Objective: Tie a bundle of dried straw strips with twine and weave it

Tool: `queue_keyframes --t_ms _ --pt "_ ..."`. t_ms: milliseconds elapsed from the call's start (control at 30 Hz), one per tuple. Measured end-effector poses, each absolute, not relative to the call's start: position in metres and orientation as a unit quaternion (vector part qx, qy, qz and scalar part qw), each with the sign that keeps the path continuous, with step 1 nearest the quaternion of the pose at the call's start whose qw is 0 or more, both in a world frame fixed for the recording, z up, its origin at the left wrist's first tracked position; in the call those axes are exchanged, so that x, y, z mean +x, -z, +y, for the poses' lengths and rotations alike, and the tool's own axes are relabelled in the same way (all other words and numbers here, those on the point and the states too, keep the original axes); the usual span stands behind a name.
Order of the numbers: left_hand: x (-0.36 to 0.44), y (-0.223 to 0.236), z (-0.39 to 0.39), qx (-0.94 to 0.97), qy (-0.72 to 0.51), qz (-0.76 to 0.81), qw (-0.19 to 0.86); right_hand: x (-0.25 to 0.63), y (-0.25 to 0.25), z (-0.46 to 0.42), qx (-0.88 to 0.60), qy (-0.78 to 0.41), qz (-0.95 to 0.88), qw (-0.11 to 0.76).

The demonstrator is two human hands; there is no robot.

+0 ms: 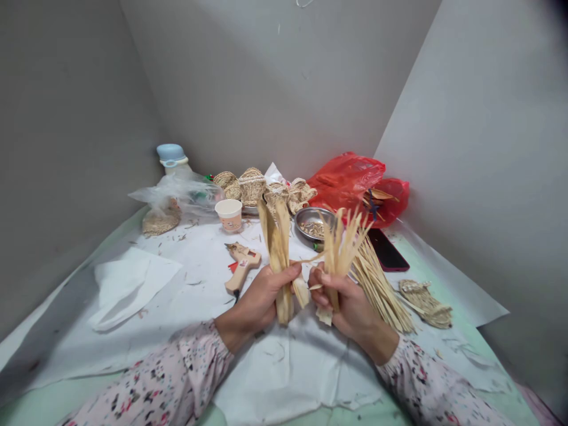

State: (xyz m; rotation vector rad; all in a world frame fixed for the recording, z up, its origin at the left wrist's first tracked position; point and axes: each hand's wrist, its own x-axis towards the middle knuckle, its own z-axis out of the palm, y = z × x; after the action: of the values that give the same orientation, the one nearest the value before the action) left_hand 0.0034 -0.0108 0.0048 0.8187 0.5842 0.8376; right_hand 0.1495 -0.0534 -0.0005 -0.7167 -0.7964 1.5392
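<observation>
My left hand (266, 296) grips a bunch of wide, pale dried husk strips (277, 254) that stand upright from my fist. My right hand (346, 302) is shut on a bunch of narrow split straw strips (341, 251), fanned out at the top. The two hands nearly touch, and a thin strand crosses from the right bunch toward the left one. A loose pile of straw strips (377, 290) lies just beyond my right hand. A beige hot glue gun (242, 266) lies beyond my left hand.
A woven straw sandal (423, 305) lies at right, near a dark phone (387, 249). Farther back stand a steel bowl (310, 223), a paper cup (229, 214), woven pieces (251, 186), a red plastic bag (350, 180) and a blue-capped bottle (172, 155). Grey walls enclose the paper-covered table (293, 378).
</observation>
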Motion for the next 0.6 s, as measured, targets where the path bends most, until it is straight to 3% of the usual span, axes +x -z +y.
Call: queue_keyframes --t_ms 400,500,600 --pt "0.002 0.007 -0.005 0.358 -0.417 0.353 0.757 0.203 -0.093 -0.080 -0.091 -0.619 -0.285 0.726" --pt "0.003 0.004 -0.007 0.374 -0.413 0.347 0.755 0.198 -0.082 -0.071 -0.137 -0.641 -0.272 0.705" --pt "0.003 0.002 -0.008 0.402 -0.412 0.337 0.745 0.182 -0.054 -0.057 -0.268 -0.669 -0.287 0.631"
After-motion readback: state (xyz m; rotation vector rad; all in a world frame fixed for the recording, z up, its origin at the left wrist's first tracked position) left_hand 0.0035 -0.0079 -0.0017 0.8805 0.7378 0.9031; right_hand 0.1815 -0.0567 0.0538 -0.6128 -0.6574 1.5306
